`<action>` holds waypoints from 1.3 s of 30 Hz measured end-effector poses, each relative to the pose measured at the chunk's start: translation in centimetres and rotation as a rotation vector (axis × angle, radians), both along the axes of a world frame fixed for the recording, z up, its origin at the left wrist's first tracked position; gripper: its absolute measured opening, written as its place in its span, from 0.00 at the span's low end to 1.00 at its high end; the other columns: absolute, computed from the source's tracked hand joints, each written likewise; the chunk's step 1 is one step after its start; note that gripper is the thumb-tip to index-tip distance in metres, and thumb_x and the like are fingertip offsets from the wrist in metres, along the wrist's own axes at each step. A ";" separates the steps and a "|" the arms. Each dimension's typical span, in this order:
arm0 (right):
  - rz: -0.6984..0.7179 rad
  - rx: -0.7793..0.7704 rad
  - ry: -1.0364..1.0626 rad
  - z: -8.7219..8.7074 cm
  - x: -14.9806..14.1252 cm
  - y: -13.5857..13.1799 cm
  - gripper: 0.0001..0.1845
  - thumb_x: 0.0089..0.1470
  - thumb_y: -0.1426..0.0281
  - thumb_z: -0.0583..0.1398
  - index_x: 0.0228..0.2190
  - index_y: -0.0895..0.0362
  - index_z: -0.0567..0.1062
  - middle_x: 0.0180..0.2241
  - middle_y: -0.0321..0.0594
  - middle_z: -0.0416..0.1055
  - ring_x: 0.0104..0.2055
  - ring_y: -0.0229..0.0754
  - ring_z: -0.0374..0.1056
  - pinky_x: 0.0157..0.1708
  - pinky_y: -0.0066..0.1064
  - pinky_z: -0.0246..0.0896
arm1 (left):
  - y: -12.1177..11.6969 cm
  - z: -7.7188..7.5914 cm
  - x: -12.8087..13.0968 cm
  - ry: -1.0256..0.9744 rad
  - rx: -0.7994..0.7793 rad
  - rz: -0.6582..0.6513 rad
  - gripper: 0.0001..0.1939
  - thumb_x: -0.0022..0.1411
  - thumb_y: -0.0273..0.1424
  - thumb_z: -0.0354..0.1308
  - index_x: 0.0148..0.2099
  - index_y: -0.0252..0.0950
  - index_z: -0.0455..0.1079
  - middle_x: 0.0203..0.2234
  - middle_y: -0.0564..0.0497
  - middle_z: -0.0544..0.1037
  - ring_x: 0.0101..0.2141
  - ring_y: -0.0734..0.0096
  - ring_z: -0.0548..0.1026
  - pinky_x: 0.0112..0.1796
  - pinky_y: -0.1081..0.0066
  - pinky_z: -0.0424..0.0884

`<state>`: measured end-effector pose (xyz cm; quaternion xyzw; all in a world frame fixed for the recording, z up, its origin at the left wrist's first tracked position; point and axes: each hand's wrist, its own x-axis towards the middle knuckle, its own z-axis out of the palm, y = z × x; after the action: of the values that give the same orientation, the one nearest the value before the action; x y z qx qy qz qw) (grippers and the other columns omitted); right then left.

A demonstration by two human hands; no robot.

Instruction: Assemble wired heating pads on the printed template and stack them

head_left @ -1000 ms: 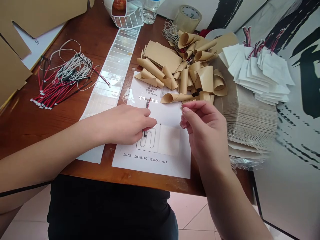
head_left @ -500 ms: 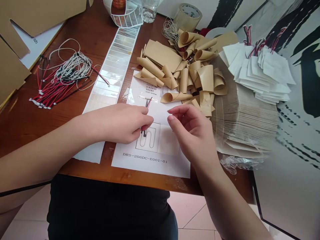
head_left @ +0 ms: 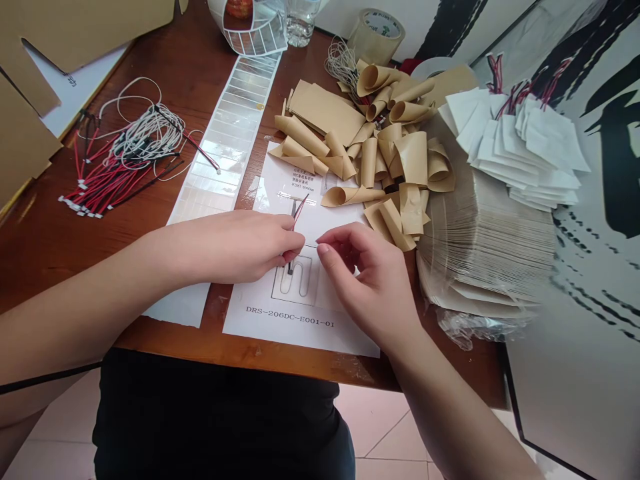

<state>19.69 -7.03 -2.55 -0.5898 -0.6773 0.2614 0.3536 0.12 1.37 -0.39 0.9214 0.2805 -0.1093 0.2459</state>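
My left hand (head_left: 270, 245) is closed, its fingertips pinching a short wire lead (head_left: 300, 208). The lead's red and black wires stick out above the fingers, and a small black end (head_left: 291, 268) shows below them. Under this hand lies a printed white sheet (head_left: 300, 340) with a line drawing of a looped shape (head_left: 303, 277). To the right, my right hand (head_left: 367, 280) hovers over the sheet with curled fingers. Its thumb and index tips nearly meet close to the left fingertips; anything between them is too small to make out.
Red-and-black wires with white cable (head_left: 145, 143) lie left of a label strip (head_left: 220, 147). Brown paper curls (head_left: 370, 157) pile up behind the sheet. Right of them stands a stack of thin sheets (head_left: 500, 247), with white wired pads (head_left: 520, 147) on top. A tape roll (head_left: 377, 37) stands behind.
My right hand has moved left, towards my left hand, and its thumb and index tips have come closer together. The left hand has barely shifted and still pinches the lead.
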 end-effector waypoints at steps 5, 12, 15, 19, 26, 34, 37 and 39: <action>0.124 0.041 -0.129 -0.7 -0.7 -0.5 0.05 0.60 0.72 0.62 0.30 0.55 0.76 0.30 0.37 0.72 0.31 0.39 0.67 0.30 0.32 0.60 | 0.1 0.2 0.0 0.021 -0.068 0.025 0.09 0.74 0.31 0.50 0.46 0.39 0.72 0.42 0.49 0.74 0.32 0.70 0.69 0.32 0.68 0.59; 0.132 0.020 -0.216 -1.6 -1.7 -1.2 0.05 0.60 0.68 0.64 0.33 0.55 0.79 0.31 0.39 0.72 0.35 0.45 0.67 0.36 0.37 0.63 | 0.3 0.5 0.0 -0.008 -0.168 0.048 0.07 0.72 0.30 0.52 0.42 0.38 0.71 0.42 0.49 0.75 0.35 0.69 0.71 0.35 0.69 0.61; 0.106 0.021 -0.245 -1.7 -2.0 -1.2 0.05 0.60 0.68 0.64 0.31 0.54 0.78 0.29 0.38 0.70 0.34 0.45 0.66 0.35 0.37 0.60 | 0.6 0.4 -0.1 -0.065 -0.169 0.071 0.07 0.71 0.30 0.51 0.43 0.37 0.71 0.42 0.49 0.76 0.38 0.67 0.72 0.38 0.69 0.63; 0.102 -0.022 -0.244 -1.7 -2.3 -1.0 0.07 0.60 0.69 0.63 0.29 0.54 0.76 0.28 0.37 0.69 0.33 0.44 0.65 0.35 0.37 0.58 | 1.3 -0.4 -0.3 -0.256 -0.001 0.163 0.10 0.72 0.28 0.48 0.49 0.37 0.69 0.44 0.48 0.76 0.42 0.65 0.73 0.42 0.68 0.65; 0.120 -0.110 -0.200 -1.4 -2.3 -0.7 0.06 0.58 0.71 0.61 0.28 0.53 0.74 0.27 0.36 0.71 0.33 0.44 0.66 0.36 0.38 0.57 | 1.4 -0.5 -0.4 -0.229 -0.041 0.045 0.07 0.67 0.27 0.55 0.43 0.38 0.75 0.42 0.49 0.73 0.39 0.68 0.73 0.39 0.70 0.65; 0.021 -0.096 0.017 -0.3 -1.5 -0.4 0.06 0.54 0.72 0.60 0.26 0.52 0.69 0.25 0.33 0.69 0.29 0.39 0.65 0.29 0.32 0.59 | 0.7 -0.9 -0.4 -0.181 -0.078 0.015 0.06 0.66 0.28 0.56 0.40 0.39 0.74 0.41 0.50 0.72 0.34 0.70 0.71 0.34 0.68 0.63; 0.008 -0.087 0.031 -0.2 -1.3 -0.3 0.06 0.55 0.71 0.59 0.26 0.52 0.69 0.25 0.33 0.70 0.28 0.39 0.64 0.29 0.32 0.59 | 0.5 -0.7 -0.3 -0.158 -0.065 0.007 0.06 0.66 0.27 0.54 0.39 0.38 0.73 0.41 0.50 0.71 0.32 0.71 0.71 0.33 0.68 0.62; 0.011 -0.086 0.033 -0.2 -1.3 -0.2 0.06 0.55 0.71 0.59 0.26 0.52 0.70 0.25 0.33 0.70 0.28 0.39 0.65 0.29 0.32 0.59 | 0.3 -0.6 -0.2 -0.143 -0.071 0.002 0.07 0.64 0.25 0.53 0.40 0.39 0.73 0.40 0.50 0.71 0.31 0.71 0.70 0.33 0.68 0.62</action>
<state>18.37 -7.26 -2.78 -0.5964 -0.6627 0.3018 0.3377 -0.11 1.64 -1.01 0.9173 0.2592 -0.0527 0.2977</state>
